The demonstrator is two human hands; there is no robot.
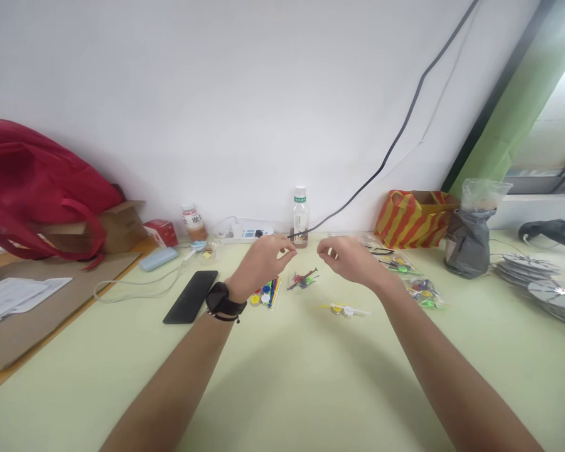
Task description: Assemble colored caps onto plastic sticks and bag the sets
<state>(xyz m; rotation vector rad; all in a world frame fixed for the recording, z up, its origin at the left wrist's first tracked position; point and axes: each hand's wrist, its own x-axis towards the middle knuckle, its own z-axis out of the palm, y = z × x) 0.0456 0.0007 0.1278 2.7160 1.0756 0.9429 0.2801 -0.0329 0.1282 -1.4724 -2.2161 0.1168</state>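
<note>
Above the table, my left hand (262, 262) has its thumb and fingertips pinched together; whatever is in the pinch, if anything, is too small to make out. My right hand (351, 258) faces it across a gap, also closed in a pinch whose contents I cannot tell. Below and between them lies a small pile of red, dark and green plastic pieces (304, 279). Partly behind my left wrist are yellow, blue and white round pieces with coloured sticks (266, 294). Under my right hand lie a yellow and a white piece with thin stems (343, 309).
Bagged coloured parts (424, 293) lie right, near a striped bag (412, 220), a grey bag (468, 245) and stacked discs (558, 295). A bottle (300, 216) and power strip (249, 232) stand by the wall. A black phone (191, 297) lies left.
</note>
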